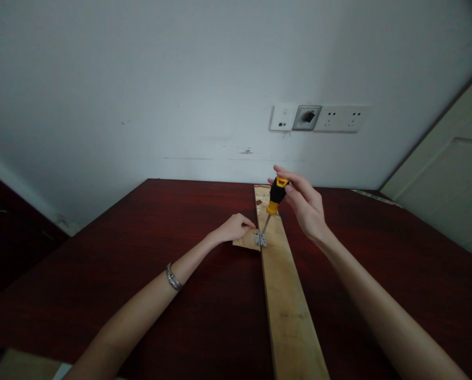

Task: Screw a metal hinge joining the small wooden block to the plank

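Observation:
A long pale wooden board (pixel 293 306) lies lengthwise on the dark red table. A small metal hinge (pixel 261 239) joins its left edge to a small piece of wood (pixel 245 241). My left hand (pixel 235 228) is closed at the far edge of that small piece, fingers pressing it. In my right hand (pixel 305 203) is a screwdriver (pixel 279 191) with a black and yellow handle, gripped by the fingertips. The screwdriver slants down, its tip at the hinge's upper right part. Whether the tip sits in a screw is too small to tell.
The dark red table (pixel 188 211) reaches back to a white wall (pixel 180 79). On the wall are several switch and socket plates (pixel 339 119). A pale panelled door (pixel 453 158) stands at the right. A thin strip (pixel 376 198) lies at the table's back right edge.

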Tool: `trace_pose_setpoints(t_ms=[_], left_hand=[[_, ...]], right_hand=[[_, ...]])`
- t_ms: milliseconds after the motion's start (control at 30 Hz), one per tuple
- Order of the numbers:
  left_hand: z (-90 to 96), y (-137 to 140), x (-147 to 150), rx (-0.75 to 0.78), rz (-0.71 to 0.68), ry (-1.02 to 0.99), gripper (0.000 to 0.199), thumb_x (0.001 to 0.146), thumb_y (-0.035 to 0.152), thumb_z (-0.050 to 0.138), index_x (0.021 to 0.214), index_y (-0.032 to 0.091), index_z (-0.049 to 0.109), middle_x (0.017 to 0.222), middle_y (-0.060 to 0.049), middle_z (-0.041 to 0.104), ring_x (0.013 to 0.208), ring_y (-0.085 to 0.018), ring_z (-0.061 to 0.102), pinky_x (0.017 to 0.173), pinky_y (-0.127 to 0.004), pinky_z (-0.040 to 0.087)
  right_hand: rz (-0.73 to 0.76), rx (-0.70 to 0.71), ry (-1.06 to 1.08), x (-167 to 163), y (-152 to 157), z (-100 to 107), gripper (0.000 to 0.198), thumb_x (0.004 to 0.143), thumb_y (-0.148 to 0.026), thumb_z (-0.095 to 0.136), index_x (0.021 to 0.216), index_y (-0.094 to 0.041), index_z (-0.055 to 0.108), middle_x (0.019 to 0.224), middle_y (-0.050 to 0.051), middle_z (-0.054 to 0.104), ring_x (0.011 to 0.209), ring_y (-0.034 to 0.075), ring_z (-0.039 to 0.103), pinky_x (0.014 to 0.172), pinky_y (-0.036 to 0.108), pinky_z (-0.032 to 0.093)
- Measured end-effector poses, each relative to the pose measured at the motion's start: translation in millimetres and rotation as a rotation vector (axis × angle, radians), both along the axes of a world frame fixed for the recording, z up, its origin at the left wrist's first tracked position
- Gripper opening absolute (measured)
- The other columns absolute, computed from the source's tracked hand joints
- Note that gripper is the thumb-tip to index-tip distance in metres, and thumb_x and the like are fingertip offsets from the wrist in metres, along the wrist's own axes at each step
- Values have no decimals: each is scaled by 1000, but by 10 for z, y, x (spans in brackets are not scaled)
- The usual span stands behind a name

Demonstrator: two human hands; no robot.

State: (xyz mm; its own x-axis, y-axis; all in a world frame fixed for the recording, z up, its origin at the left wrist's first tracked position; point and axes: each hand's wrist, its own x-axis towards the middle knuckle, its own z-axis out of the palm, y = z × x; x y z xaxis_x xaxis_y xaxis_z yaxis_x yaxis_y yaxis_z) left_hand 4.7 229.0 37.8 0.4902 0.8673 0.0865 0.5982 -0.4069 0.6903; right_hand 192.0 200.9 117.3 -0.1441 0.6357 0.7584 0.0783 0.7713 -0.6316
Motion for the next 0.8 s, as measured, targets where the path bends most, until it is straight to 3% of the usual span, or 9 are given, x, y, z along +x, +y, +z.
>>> trace_pose_setpoints(t_ms=[100, 267, 333, 433, 533, 700, 800], left_hand=[[12, -10, 3, -6, -2, 3, 32, 75, 9, 47, 95, 14, 71, 95, -5, 71, 85, -16, 65, 77, -26, 49], [2, 0, 0, 5, -8, 21, 36, 73, 6, 44, 96, 14, 70, 97, -5, 71, 87, -16, 64, 79, -26, 48], [-13, 12, -4, 4, -6, 24, 37, 73, 6, 44, 97, 14, 70, 97, -5, 71, 87, -16, 64, 80, -26, 48], [-32, 23, -10, 7, -5, 16, 36, 73, 7, 45, 97, 14, 70, 97, -6, 70, 87, -16, 64, 80, -26, 48], [-32, 20, -11, 4, -5, 7, 35, 73, 7, 45, 97, 13, 70, 97, -7, 70, 87, -16, 64, 79, -27, 48], [-5, 6, -9, 10, -9, 18, 34, 73, 7, 45, 96, 14, 70, 97, -5, 71, 87, -16, 64, 80, -26, 48], [-3, 8, -8, 4, -6, 23, 35, 73, 7, 45, 97, 14, 70, 97, -5, 71, 88, -16, 64, 80, -26, 48]], right_hand=[[-16, 22, -39, 9, 3, 5, 27, 88, -27, 49, 113, -31, 58, 118, 3, 57, 111, 21, 52, 93, 42, 45], [-191, 73, -59, 2, 58, -21, 31, 77, -30, 64, 107, -29, 61, 104, 5, 55, 95, 20, 55, 78, 37, 51], [-179, 76, -64, 3, 63, -30, 33, 77, -31, 64, 109, -30, 60, 109, 5, 54, 98, 21, 54, 81, 38, 50], [-45, 39, -78, 22, 37, -18, 34, 85, -28, 51, 119, -34, 55, 126, 2, 50, 111, 21, 50, 95, 44, 43], [30, 6, -95, 35, 8, 5, 37, 88, -25, 45, 123, -34, 52, 128, 1, 52, 117, 21, 48, 101, 45, 37], [-78, 8, -74, -3, 41, -24, 43, 77, -30, 63, 119, -31, 54, 116, 5, 54, 99, 20, 55, 84, 39, 50], [-143, 33, -69, -15, 49, -41, 40, 76, -31, 64, 115, -29, 55, 115, 5, 53, 99, 21, 54, 85, 40, 49]])
